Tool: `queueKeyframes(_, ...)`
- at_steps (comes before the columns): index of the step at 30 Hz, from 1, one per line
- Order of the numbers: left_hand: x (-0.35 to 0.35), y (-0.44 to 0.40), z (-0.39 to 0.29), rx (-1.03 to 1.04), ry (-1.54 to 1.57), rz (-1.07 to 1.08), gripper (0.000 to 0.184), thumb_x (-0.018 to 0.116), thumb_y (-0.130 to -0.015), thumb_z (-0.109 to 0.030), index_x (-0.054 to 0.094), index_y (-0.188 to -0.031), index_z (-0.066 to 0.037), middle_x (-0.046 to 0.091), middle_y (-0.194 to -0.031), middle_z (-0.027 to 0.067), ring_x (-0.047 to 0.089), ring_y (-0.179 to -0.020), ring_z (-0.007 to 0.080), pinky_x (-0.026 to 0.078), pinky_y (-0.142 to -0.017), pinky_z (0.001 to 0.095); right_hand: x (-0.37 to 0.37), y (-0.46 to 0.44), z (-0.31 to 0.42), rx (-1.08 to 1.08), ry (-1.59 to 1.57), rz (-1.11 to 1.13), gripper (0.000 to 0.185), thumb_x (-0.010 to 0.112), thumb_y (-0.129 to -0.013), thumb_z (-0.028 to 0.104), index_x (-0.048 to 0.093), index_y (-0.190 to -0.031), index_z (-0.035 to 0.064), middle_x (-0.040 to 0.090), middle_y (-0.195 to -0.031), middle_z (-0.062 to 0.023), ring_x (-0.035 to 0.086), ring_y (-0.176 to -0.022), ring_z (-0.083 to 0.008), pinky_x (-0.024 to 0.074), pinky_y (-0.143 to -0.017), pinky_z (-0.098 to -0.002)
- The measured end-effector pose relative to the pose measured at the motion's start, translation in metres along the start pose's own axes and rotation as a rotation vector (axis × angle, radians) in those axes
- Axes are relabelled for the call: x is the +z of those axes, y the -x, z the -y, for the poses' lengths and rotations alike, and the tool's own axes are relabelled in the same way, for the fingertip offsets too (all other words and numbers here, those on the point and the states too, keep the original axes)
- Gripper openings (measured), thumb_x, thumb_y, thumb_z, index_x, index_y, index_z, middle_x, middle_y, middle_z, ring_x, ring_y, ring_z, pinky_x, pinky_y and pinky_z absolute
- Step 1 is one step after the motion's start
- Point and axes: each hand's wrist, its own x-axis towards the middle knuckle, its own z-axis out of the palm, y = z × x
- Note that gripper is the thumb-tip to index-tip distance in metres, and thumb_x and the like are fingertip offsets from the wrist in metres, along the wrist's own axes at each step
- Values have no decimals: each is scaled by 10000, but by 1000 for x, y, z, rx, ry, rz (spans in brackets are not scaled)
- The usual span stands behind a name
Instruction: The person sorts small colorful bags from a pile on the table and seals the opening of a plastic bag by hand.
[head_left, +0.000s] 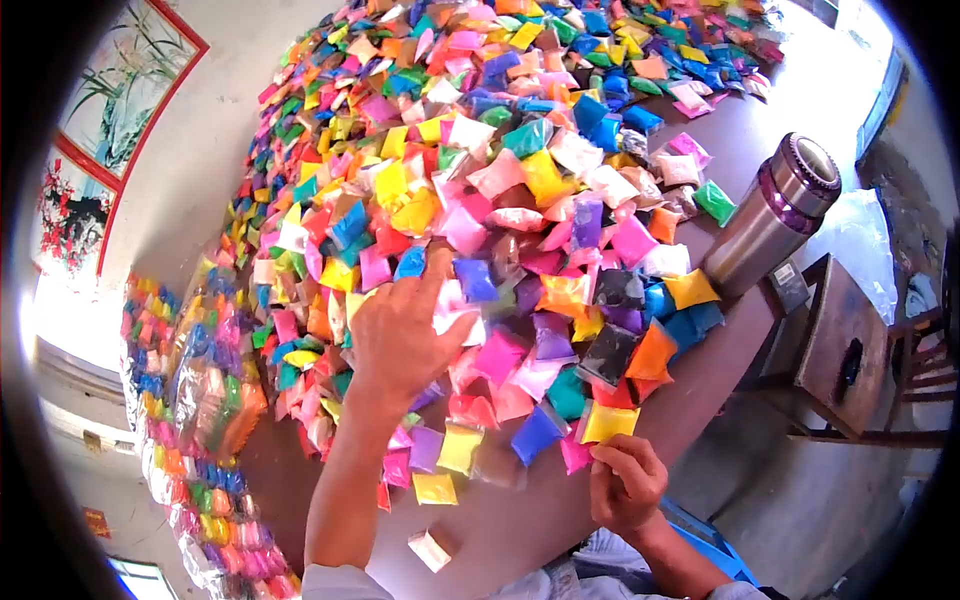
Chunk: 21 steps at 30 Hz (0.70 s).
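A large heap of small, soft, coloured packets [500, 355] covers the table. My left hand [400, 335] reaches over the heap with its index finger stretched out and its thumb apart. Close to that fingertip lie a blue packet [411, 263] and a violet-blue packet [475, 280]. At the heap's near edge, my right hand [628, 483] is closed, thumb and finger pinched at the lower corner of a yellow packet [608, 423]. A pink packet [576, 452] is just left of those fingers.
A steel flask [775, 215] stands on the table's right side. Near the front edge lies a small pale block-shaped packet [430, 550]. Clear bags of packets [215, 400] are stacked at left. A wooden stool [840, 350] is to the right.
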Motion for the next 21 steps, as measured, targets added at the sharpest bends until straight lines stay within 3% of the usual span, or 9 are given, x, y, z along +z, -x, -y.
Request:
queueKeyframes(1, 2, -3, -10, 37, 3, -16, 725, 848, -784, -367, 592, -1404, -91, 695, -1071, 175, 685, -1002, 365, 549, -817, 455, 0, 0, -1, -1, 12, -9, 207, 734, -763, -64, 730, -959, 6, 697, -905, -166, 717, -774, -293, 611, -681, -344)
queueKeyframes(3, 7, -10, -40, 176, 50, -85, 727, 863, -766, -378, 599, -1379, -90, 629, -1286, 184, 615, -1182, 391, 522, -926, 479, -1, 2, -2, 4, -18, 21, 193, 709, -784, -70, 714, -959, 11, 677, -941, -162, 698, -778, -271, 588, -684, -317)
queueKeyframes(6, 37, -8, -87, 436, 269, 7, 706, 856, -774, -391, 593, -1365, -106, 502, -1489, 192, 478, -1372, 409, 407, -1091, 534, 0, 4, -4, 5, 1, 12, 184, 706, -781, -67, 717, -947, 12, 685, -939, -163, 706, -793, -277, 600, -701, -328)
queueKeyframes(10, 66, -34, -121, 578, 340, 31, 659, 802, -813, -447, 615, -1358, -128, 499, -1507, 183, 469, -1392, 387, 339, -1138, 595, -3, 3, -3, 6, 13, 35, 205, 710, -768, -61, 727, -958, 14, 693, -937, -162, 713, -798, -291, 609, -715, -345)
queueKeyframes(13, 89, -65, -106, 418, 169, -36, 612, 715, -824, -530, 681, -1298, -143, 504, -1528, 144, 470, -1403, 366, 289, -1122, 694, -3, 1, -5, -6, -4, 27, 213, 716, -756, -56, 730, -957, 12, 693, -927, -162, 712, -787, -291, 610, -718, -346)
queueKeyframes(17, 80, -90, -68, 269, 22, -59, 551, 716, -830, -479, 701, -1294, -184, 527, -1521, 143, 440, -1431, 381, 292, -1137, 670, -2, 4, -5, 12, -11, 1, 214, 712, -757, -63, 730, -955, 16, 694, -915, -153, 712, -774, -275, 608, -698, -331)
queueKeyframes(19, 80, -97, -44, 271, 25, -162, 471, 751, -815, -396, 707, -1238, -193, 564, -1465, 147, 500, -1363, 375, 361, -1092, 632, -1, 5, -8, 3, -42, 4, 210, 720, -763, -58, 730, -958, 17, 694, -913, -150, 714, -772, -267, 610, -691, -327)
queueKeyframes(21, 72, -110, -21, 182, 84, -127, 427, 784, -784, -326, 698, -1177, -181, 593, -1412, 145, 549, -1302, 369, 434, -1021, 577, -1, 5, -8, 5, -39, 1, 209, 723, -764, -55, 729, -960, 17, 694, -912, -149, 714, -772, -266, 612, -691, -328)
